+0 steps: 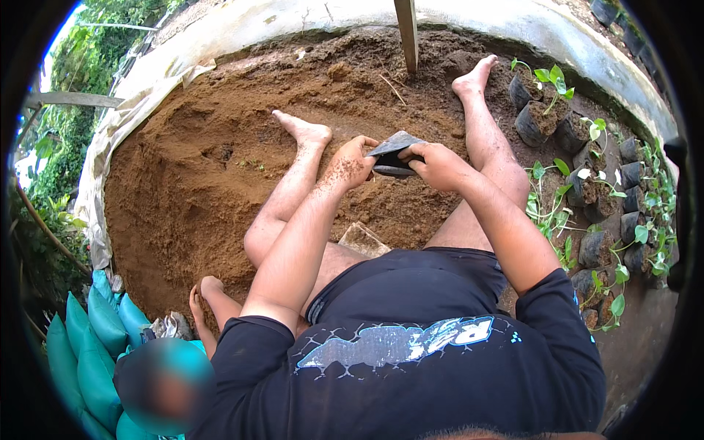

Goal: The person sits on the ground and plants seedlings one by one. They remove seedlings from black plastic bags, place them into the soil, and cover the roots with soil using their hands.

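Note:
A black plastic nursery bag is stretched between my two hands above the soil, its mouth spread apart and its inside dark. My left hand, speckled with soil, pinches one side of the rim. On the other side, my right hand grips the edge with the thumb at the opening. Loose brown soil lies under and around my bare feet. Between my thighs rests a pale, dirt-stained block or slab, partly hidden by my shorts.
Soil-filled black bags with leafy seedlings line the right side. A wooden post stands at the far edge before a low concrete wall. At lower left, another person sits close beside stacked teal sacks.

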`<act>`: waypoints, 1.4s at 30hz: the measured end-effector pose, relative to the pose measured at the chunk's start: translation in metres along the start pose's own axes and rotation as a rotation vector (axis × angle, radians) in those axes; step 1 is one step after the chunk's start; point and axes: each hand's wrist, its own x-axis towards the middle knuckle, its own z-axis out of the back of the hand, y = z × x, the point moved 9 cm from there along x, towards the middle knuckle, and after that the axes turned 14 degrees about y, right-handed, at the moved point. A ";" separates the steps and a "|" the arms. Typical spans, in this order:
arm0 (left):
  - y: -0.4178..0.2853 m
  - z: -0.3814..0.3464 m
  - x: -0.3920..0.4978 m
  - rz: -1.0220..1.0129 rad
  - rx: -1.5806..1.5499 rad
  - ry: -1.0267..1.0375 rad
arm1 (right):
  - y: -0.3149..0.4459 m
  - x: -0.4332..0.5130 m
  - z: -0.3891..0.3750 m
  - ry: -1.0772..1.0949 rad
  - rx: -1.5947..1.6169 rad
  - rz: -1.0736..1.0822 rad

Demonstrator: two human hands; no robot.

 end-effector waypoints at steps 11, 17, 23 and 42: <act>-0.015 -0.017 -0.031 -0.062 -0.208 0.034 | 0.015 0.008 0.021 -0.025 -0.068 0.042; -0.021 -0.035 -0.039 -0.057 -0.123 0.057 | 0.012 -0.008 0.000 0.016 -0.321 -0.034; -0.005 -0.012 -0.018 0.031 0.082 -0.126 | -0.002 0.010 -0.008 0.053 -0.354 -0.055; 0.170 0.021 0.082 0.464 0.035 -0.124 | -0.063 0.205 -0.111 0.400 -0.810 0.252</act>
